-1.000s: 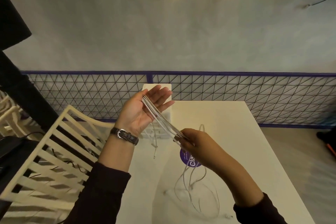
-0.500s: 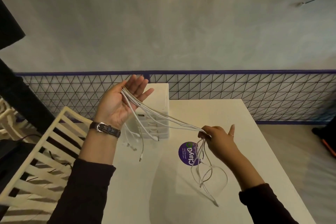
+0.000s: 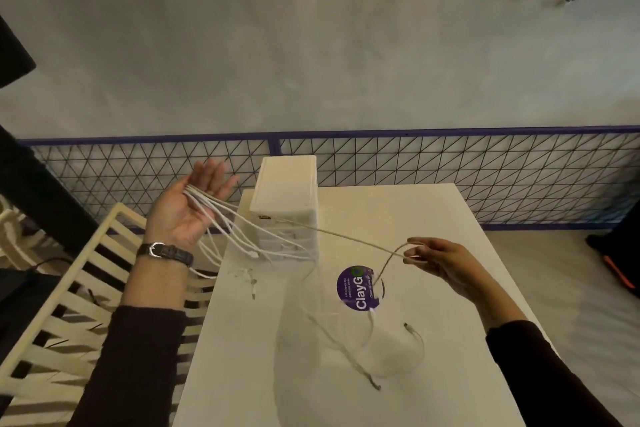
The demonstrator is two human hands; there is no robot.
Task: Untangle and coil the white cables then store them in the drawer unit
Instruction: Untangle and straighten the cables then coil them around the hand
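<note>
My left hand [image 3: 188, 204] is raised palm up at the table's left edge, fingers straight, with a bundle of white cables [image 3: 221, 218] draped across the palm; several ends hang down. One cable strand [image 3: 346, 236] stretches taut from that hand to my right hand [image 3: 440, 258], which pinches it between thumb and fingers above the table. Below the right hand the strand drops in loose loops [image 3: 367, 340] onto the tabletop. The white drawer unit [image 3: 285, 194] stands upright at the table's far left, behind the strand.
The white table [image 3: 433, 218] carries a round purple ClayGo sticker [image 3: 356, 288]. A cream slatted chair [image 3: 69, 305] stands at the left. A wire-mesh railing [image 3: 450, 163] runs behind the table, with a grey wall beyond.
My hands have moved apart: the left went up and left, the right went right. One strand is now drawn out taut, and the loops on the table have shrunk.
</note>
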